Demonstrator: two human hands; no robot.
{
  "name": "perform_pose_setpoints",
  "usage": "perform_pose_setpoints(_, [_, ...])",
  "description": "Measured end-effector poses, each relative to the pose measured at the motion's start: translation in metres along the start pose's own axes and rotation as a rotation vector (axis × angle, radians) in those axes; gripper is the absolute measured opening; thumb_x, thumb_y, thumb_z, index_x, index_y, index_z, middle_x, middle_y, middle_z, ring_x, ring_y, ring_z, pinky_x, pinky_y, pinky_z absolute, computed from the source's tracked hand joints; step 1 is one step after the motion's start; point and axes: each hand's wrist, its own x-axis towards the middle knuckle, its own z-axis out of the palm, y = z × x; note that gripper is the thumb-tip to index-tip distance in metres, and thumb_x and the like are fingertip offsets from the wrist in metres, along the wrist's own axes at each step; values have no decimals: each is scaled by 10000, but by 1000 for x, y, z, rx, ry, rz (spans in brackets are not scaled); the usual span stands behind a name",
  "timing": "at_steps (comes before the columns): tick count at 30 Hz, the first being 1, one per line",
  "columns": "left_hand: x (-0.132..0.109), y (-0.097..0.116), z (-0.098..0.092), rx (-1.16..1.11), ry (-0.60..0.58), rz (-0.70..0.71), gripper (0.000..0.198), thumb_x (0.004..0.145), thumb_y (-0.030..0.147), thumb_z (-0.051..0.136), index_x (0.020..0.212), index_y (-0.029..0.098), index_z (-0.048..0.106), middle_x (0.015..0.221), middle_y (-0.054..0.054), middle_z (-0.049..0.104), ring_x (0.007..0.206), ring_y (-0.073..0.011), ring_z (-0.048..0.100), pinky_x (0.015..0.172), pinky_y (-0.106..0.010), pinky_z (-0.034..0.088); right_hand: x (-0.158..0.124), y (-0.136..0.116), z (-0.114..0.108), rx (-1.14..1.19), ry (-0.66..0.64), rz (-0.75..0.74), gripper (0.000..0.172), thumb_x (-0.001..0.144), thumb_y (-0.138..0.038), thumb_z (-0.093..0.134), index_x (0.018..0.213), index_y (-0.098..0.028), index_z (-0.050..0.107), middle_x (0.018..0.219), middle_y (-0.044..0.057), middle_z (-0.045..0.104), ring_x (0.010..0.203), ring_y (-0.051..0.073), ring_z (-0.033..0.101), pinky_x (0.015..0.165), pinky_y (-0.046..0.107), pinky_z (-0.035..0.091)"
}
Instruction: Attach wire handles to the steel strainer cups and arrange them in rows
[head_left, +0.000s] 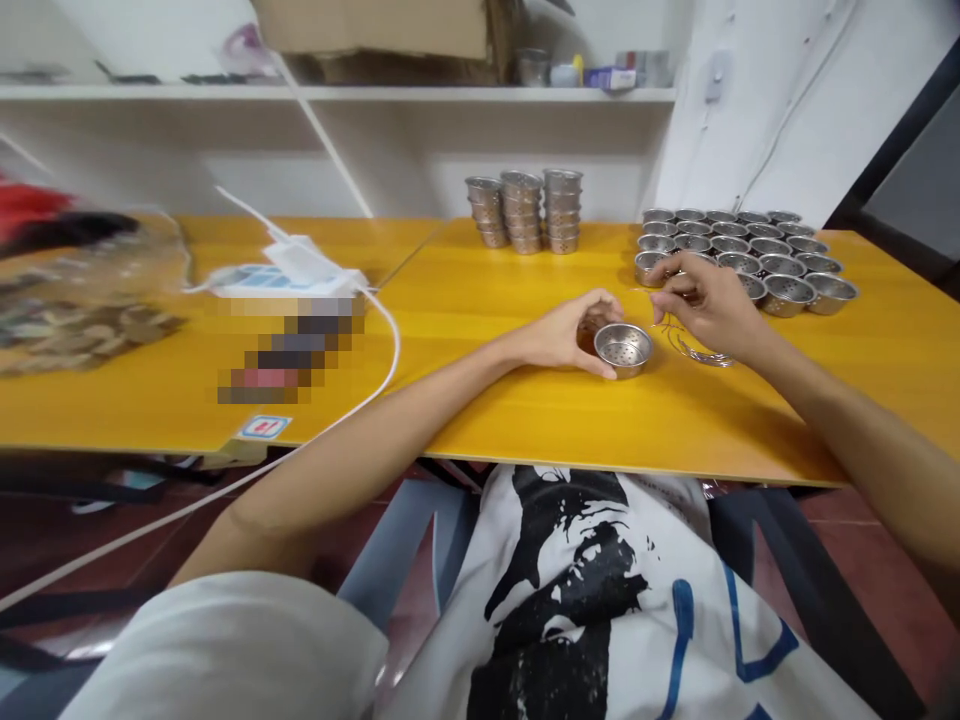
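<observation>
The yellow table (540,430) is bounded in front by a straight edge, which is faced by the person's printed shirt (555,600); behind, it is closed off by the white wall shelf (420,95). A bare strip is left between the near edge and the hands, and more bare surface is seen left of the left forearm's wrist, up to the seam, and at the far right. Room is tighter ahead of the right hand, where the way is blocked by the cup block.

One cardboard box (390,28) is set on the shelf. In the cup block (784,265), five perforated metal cups are counted along the back row; the full number cannot be told, as some are covered by the right hand. Three stacks of cups (523,212) are stood near the back. One power strip (281,285) is laid to the left, with one white adapter plugged in.

The single cup (624,350), mouth up, is gripped by the left hand (574,335), thumb against the near side and fingers curved around. By the right hand (694,290), beside it, a thin wire (670,326) is pinched between thumb and forefinger, just above one loose wire coil (709,358).
</observation>
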Motion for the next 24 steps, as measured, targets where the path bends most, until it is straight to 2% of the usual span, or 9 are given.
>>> perform_pose_setpoints(2, [0, -1, 6, -34, -18, 0, 1053, 642, 554, 1156, 1468, 239, 585, 1376, -149, 777, 1299, -355, 766, 1151, -505, 553, -2, 5, 3, -167, -67, -51, 128, 1073, -347, 712, 1098, -244, 784, 761, 19, 788, 671, 222, 682, 730, 378, 518])
perform_pose_setpoints(4, [-1, -1, 9, -53, -38, -9, 1116, 677, 540, 1144, 1564, 241, 537, 1381, -156, 788, 1325, -372, 771, 1175, -525, 545, -4, 7, 6, -321, -144, -120, 165, 1069, -303, 664, 1046, -218, 803, 816, 58, 809, 705, 237, 697, 746, 386, 491])
perform_pose_setpoints(7, [-1, 1, 11, -65, -54, -2, 1136, 698, 508, 1140, 1607, 235, 515, 1358, -153, 803, 1334, -380, 777, 1205, -537, 541, -6, 7, 11, -474, -227, -209, 259, 1109, -305, 593, 1100, -187, 824, 958, 118, 846, 821, 269, 741, 797, 393, 484])
perform_pose_setpoints(9, [-1, 2, 12, -72, -53, 7, 1119, 710, 499, 1137, 1605, 232, 521, 1358, -153, 806, 1342, -378, 778, 1221, -537, 536, -7, 5, 14, -526, -252, -231, 310, 1142, -316, 553, 1153, -171, 826, 984, 134, 848, 837, 275, 744, 800, 390, 478])
perform_pose_setpoints(15, [-2, 0, 13, -65, -34, 15, 1098, 708, 521, 1147, 1578, 236, 540, 1311, -129, 811, 1296, -352, 789, 1196, -516, 551, -7, 2, 17, -577, -235, -276, 345, 1160, -295, 519, 1185, -163, 837, 1003, 140, 862, 833, 271, 740, 788, 386, 472])
perform_pose_setpoints(21, [-2, -1, 15, -71, -18, 20, 1092, 689, 554, 1157, 1535, 240, 542, 1267, -113, 806, 1267, -343, 787, 1159, -502, 559, -7, 6, 17, -569, -161, -249, 334, 1150, -303, 536, 1165, -187, 850, 1006, 128, 874, 829, 273, 753, 774, 392, 486])
perform_pose_setpoints(24, [-2, -2, 15, -76, -7, 14, 1078, 676, 565, 1162, 1493, 254, 531, 1277, -116, 804, 1261, -344, 789, 1146, -500, 559, -7, 5, 18, -556, -171, -249, 330, 1141, -294, 544, 1174, -178, 852, 1002, 130, 874, 834, 278, 759, 783, 390, 487])
